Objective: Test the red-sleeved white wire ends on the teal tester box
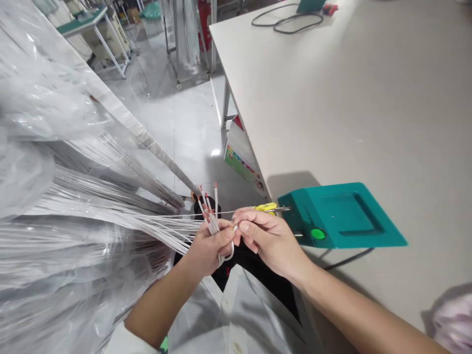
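Note:
My left hand (206,248) is closed around a small bunch of thin white wires with red tips (209,211) that stick up out of the fist. My right hand (263,236) pinches a single thin white wire (206,215) right next to my left thumb; the wire runs left towards the big bundles. Large sheaves of white wires in clear plastic wrap (73,216) fill the left side. A yellow-handled tool (267,207) lies just behind my right hand, touching the teal machine (339,216) with a green button (317,234).
A pale worktable (368,98) spans the right side; a black cable loop (291,22) lies at its far end. A black cord (350,258) leaves the teal machine. A colourful box (241,160) stands on the floor under the table. Pink fabric (455,324) sits at bottom right.

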### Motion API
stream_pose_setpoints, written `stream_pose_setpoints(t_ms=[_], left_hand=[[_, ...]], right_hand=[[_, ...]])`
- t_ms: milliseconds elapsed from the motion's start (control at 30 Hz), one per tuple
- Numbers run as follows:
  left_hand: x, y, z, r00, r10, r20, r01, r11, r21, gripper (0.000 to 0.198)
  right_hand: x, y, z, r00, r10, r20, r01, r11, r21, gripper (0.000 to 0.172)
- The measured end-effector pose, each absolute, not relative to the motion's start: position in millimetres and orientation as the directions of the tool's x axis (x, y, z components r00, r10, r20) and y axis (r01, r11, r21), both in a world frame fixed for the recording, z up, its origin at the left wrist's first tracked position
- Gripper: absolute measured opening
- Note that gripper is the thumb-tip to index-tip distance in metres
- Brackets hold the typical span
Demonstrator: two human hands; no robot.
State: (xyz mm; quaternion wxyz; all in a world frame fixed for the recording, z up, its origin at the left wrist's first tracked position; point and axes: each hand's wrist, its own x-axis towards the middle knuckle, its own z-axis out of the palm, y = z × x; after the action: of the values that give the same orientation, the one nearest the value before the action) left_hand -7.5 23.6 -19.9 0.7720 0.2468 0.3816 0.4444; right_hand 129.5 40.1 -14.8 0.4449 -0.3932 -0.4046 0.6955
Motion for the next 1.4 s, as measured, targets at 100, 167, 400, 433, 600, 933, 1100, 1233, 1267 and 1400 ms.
stream_pose_setpoints(t_ms=[100, 167, 400, 433, 600, 933, 1100, 1233, 1267, 1400], left_hand=[[-8, 22, -22, 0.250, 0.887, -0.388, -0.464, 0.461, 0.756, 0.027], [-8, 21, -22, 0.171, 0.910, -0.379, -0.380, 0.415, 0.826, 0.027], [-7, 19, -23, 0.062, 0.926, -0.373, -0.290, 0.374, 0.881, 0.023], [-6, 19, -23, 0.093, 0.916, -0.390, -0.334, 0.397, 0.855, 0.023], [-3, 19, -19, 0.174, 0.883, -0.435, -0.448, 0.465, 0.764, 0.024], [-3, 15, -31, 0.127, 0.919, -0.374, -0.315, 0.395, 0.863, 0.026], [-4, 14, -30, 0.110, 0.928, -0.357, -0.235, 0.373, 0.898, 0.031], [-6, 17, -20, 0.102, 0.927, -0.361, -0.149, 0.373, 0.916, 0.031], [-6, 18, -19, 0.100, 0.926, -0.364, -0.138, 0.376, 0.916, 0.029], [-5, 19, -15, 0.082, 0.923, -0.375, -0.090, 0.382, 0.920, 0.024]], right_hand=[[130, 42, -14, -0.255, 0.950, -0.181, -0.269, -0.250, -0.930, 0.021], [133, 42, -12, -0.191, 0.976, -0.102, -0.150, -0.131, -0.980, 0.017], [138, 42, -13, -0.217, 0.976, 0.009, -0.004, 0.008, -1.000, 0.014], [138, 42, -14, -0.243, 0.970, -0.015, -0.053, -0.028, -0.998, 0.015], [135, 43, -17, -0.322, 0.942, -0.095, -0.180, -0.160, -0.971, 0.017], [142, 37, -9, -0.232, 0.935, 0.270, 0.374, 0.342, -0.862, 0.016], [151, 36, -6, -0.441, 0.896, 0.052, 0.553, 0.317, -0.771, 0.020], [163, 39, 4, -0.399, 0.903, 0.158, 0.542, 0.371, -0.754, 0.019], [165, 40, 7, -0.361, 0.909, 0.207, 0.529, 0.382, -0.758, 0.020], [171, 50, 17, -0.412, 0.896, 0.167, 0.484, 0.370, -0.793, 0.019]])
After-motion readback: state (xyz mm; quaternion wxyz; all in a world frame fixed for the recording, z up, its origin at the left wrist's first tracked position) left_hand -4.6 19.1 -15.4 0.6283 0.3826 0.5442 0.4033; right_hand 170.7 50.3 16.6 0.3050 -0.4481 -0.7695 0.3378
